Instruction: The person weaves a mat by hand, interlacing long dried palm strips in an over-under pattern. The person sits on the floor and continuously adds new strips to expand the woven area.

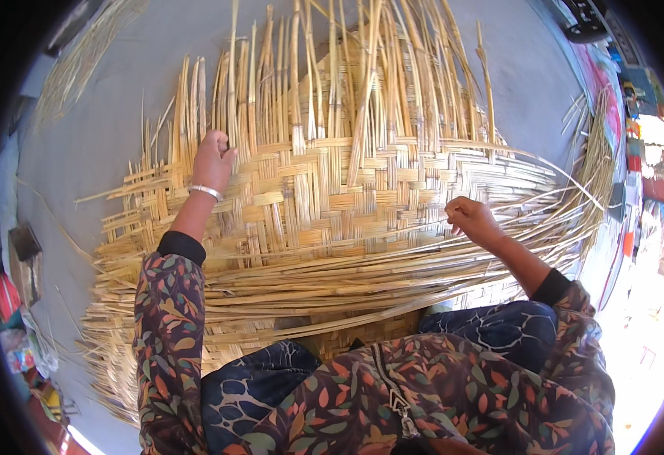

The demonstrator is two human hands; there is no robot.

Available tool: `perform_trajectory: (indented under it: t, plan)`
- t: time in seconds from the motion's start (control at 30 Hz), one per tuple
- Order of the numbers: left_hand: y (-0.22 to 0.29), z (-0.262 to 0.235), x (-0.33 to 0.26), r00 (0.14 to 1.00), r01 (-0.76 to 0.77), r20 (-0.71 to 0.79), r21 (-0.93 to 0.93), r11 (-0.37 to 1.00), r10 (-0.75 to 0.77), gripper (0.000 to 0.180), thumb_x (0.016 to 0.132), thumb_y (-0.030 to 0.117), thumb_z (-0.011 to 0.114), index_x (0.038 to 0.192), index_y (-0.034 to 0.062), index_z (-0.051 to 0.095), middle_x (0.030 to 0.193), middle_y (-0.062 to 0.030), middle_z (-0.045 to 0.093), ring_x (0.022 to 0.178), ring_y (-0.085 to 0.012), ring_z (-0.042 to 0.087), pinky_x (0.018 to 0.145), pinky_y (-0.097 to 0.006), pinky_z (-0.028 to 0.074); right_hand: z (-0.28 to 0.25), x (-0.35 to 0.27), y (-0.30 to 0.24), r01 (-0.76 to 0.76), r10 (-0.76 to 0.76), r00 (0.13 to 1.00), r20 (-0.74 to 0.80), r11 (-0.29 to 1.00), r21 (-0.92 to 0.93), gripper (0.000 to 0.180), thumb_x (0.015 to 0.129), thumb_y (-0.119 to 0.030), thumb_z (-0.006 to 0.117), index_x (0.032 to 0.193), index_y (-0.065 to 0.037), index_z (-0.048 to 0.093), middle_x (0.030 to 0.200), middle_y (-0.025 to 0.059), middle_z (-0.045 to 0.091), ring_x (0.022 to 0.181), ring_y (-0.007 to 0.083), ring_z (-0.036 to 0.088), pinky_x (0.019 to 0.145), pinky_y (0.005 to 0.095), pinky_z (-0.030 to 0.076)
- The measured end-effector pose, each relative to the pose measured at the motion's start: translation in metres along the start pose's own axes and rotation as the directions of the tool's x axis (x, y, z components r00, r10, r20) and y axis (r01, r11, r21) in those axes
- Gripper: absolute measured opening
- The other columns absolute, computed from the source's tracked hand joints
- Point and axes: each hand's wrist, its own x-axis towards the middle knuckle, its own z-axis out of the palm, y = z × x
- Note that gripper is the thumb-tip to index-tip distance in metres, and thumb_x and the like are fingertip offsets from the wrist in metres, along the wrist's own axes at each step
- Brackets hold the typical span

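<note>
A large mat of split reed strips (332, 201), woven in a zigzag pattern, lies spread in front of me. At its far left edge is my left hand (214, 161), with a white bangle at the wrist; its fingers are curled closed beside the upright reed ends (252, 98). Whether a strip is inside that grip is hidden. Over the right part of the weave, my right hand (472, 220) is closed in a pinch, and what it holds, if anything, cannot be made out. Nearer to me, a bundle of long loose reed strips (332, 284) lies across the mat.
My bent knees (491, 326) are at the mat's near side. More reeds (85, 57) lie on the grey floor (74, 152) at the far left. Another reed heap (594, 174) is at the right. Assorted items, including a red object (6, 296), line the left rim.
</note>
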Motion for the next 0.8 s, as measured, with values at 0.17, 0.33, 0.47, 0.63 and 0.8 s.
perform_trajectory:
  t: [0.17,0.33,0.47,0.63,0.8]
  plan:
    - [-0.027,0.000,0.008,0.953,-0.296,0.037,0.326,0.898,0.300,0.015,0.074,0.006,0.065,0.075,0.0044,0.050,0.074,-0.0136,0.053,0.075,-0.0317,0.052,0.070,-0.040,0.044,0.002,0.014,0.017,0.016,0.122,0.960,-0.251,0.874,0.485,0.022,0.087,-0.018,0.058,0.096,0.002,0.059,0.079,0.0087,0.063,0.067,0.0134,0.063,0.062,0.0252,0.051]
    - [-0.020,-0.020,0.019,0.980,-0.193,0.118,0.384,0.903,0.160,0.021,0.071,0.011,0.069,0.075,0.0037,0.050,0.071,-0.0121,0.050,0.072,-0.0295,0.051,0.069,-0.037,0.044,-0.057,0.049,0.026,0.203,0.192,0.893,-0.407,0.635,0.745,0.030,0.092,-0.021,0.054,0.112,0.001,0.051,0.103,0.0131,0.060,0.090,0.0192,0.062,0.077,0.0293,0.053]
    - [0.012,-0.008,0.013,0.939,-0.338,0.191,0.369,0.866,0.285,0.020,0.072,0.012,0.070,0.078,0.0043,0.053,0.073,-0.0104,0.053,0.068,-0.0255,0.053,0.066,-0.036,0.045,-0.112,0.070,0.063,0.292,0.343,0.821,-0.456,0.434,0.852,0.037,0.092,-0.021,0.053,0.122,0.000,0.045,0.108,0.0148,0.058,0.097,0.0245,0.061,0.079,0.0323,0.053]
    - [0.094,0.043,-0.017,0.741,-0.406,0.651,0.237,0.883,0.166,0.017,0.077,0.018,0.068,0.075,0.0056,0.056,0.067,-0.0109,0.059,0.062,-0.0250,0.058,0.060,-0.035,0.047,-0.149,0.102,0.096,0.436,0.448,0.758,-0.474,0.192,0.879,0.025,0.092,-0.020,0.052,0.110,-0.004,0.046,0.105,0.0142,0.056,0.097,0.0238,0.058,0.078,0.0372,0.050]
    - [0.134,0.102,-0.041,0.528,-0.437,0.849,0.302,0.847,-0.030,0.022,0.074,0.024,0.070,0.077,0.0042,0.062,0.073,-0.0142,0.063,0.069,-0.0281,0.062,0.064,-0.035,0.050,-0.195,0.108,0.109,0.580,0.561,0.658,-0.503,0.048,0.813,0.025,0.091,-0.016,0.052,0.112,-0.007,0.043,0.098,0.0109,0.057,0.083,0.0223,0.061,0.070,0.0372,0.052]
